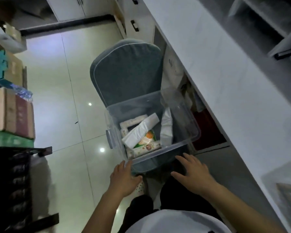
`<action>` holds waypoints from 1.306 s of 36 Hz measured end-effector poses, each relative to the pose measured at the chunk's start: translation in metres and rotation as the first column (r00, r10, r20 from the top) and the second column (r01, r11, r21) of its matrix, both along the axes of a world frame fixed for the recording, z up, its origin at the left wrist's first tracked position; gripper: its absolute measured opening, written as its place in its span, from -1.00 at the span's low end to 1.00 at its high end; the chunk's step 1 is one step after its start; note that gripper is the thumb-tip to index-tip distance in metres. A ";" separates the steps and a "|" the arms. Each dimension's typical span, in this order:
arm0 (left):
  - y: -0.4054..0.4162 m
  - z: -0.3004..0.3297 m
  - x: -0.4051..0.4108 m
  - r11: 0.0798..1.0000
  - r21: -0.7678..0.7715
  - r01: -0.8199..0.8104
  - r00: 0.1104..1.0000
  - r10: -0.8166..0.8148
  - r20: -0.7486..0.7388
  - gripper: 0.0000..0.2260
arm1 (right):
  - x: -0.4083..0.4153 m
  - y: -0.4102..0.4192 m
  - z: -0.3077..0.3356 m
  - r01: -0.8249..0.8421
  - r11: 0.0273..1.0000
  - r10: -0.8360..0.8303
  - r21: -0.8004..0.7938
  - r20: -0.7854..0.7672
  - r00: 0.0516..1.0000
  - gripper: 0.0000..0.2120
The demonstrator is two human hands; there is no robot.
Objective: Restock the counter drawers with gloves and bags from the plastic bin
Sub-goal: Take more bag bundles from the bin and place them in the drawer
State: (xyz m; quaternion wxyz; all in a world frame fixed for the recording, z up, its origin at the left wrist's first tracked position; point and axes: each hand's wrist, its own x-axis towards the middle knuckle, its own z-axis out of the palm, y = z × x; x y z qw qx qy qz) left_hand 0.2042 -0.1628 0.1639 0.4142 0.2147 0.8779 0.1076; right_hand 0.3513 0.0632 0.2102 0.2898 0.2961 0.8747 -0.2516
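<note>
Both hands at the near rim of the clear plastic bin [183, 145], which sat on a grey cushioned chair [124, 73] beside the desk [225, 81].

Left hand [124, 178] touched the bin's near corner, fingers straight; right hand [192, 170] hovered spread, gripping nothing. White bag bundles [139, 130] and an orange-printed packet [147, 142] lay inside the bin. Best to lift one bundle cleanly over the rim. An open drawer [208, 132] beyond the bin crowded the reach.

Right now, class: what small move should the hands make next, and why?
Probably reach the right hand into the bin and take the white pack on top. Both hands are open and hold nothing; the left hand is at the bin's near corner, and the packs are still inside.
</note>
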 end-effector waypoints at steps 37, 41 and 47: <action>0.157 -0.260 -0.184 0.987 -0.163 -0.010 0.991 0.031 0.127 -0.47 | -0.037 0.016 -0.176 -0.016 0.990 0.030 0.138 -0.101 0.994 -0.34; 0.157 -0.233 -0.191 0.986 -0.140 0.095 0.991 -0.080 0.105 -0.61 | -0.037 0.016 -0.175 -0.012 0.992 0.022 0.123 -0.081 0.997 -0.34; 0.138 -0.162 -0.209 0.994 -0.076 -0.075 0.931 0.097 0.351 -0.51 | -0.052 0.020 -0.162 -0.015 0.998 0.010 0.064 0.075 0.997 -0.24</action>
